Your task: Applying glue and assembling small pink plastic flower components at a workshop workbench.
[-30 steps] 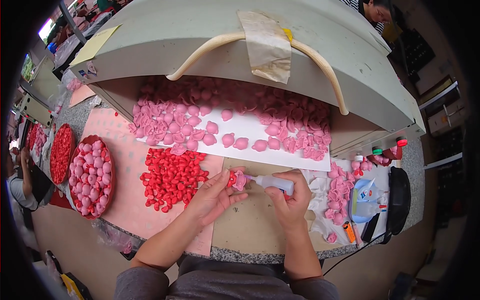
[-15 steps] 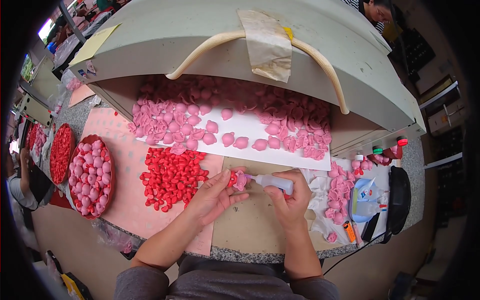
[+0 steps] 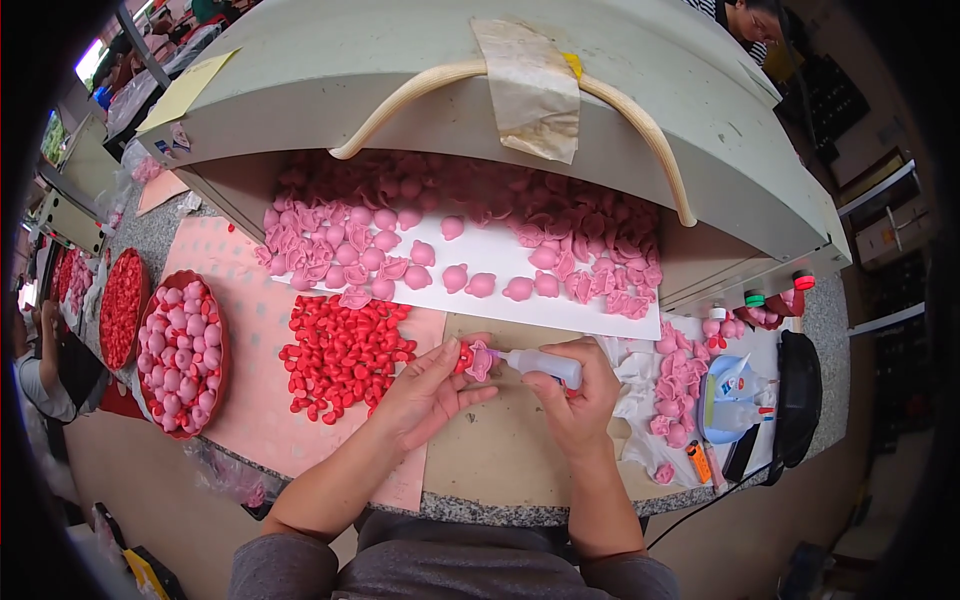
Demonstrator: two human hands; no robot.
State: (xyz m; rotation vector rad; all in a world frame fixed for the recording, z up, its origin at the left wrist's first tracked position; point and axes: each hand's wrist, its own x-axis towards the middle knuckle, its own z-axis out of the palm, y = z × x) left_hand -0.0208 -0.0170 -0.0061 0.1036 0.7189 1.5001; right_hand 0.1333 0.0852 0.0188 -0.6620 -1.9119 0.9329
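Note:
My left hand [image 3: 428, 392] pinches a small pink molded piece [image 3: 481, 361] with a glossy red piece [image 3: 463, 357] against it, between thumb and fingertips. My right hand [image 3: 582, 393] is wrapped round a translucent squeeze bottle [image 3: 547, 367], held nearly level. The bottle's thin tip points left and meets the pink piece, or nearly so; a touch of purple shows there. A bit of red shows at my right fingers, too small to name. Left of my hands lies a pile of red pieces [image 3: 345, 352] on a pink sheet [image 3: 240, 340].
A grey metal hood [image 3: 400, 110] with a curved handle stands over white paper [image 3: 590, 318] and many pink pieces [image 3: 350, 250]. On the left are a red basket [image 3: 224, 375] of pink and red pieces and a tray [image 3: 123, 308] of red ones. Rightward sit a blue dish [image 3: 705, 425], a lighter [image 3: 699, 462] and a black case [image 3: 797, 390].
The bottle and my right hand have shifted very slightly left. Both hands keep their grip, and the piles look the same.

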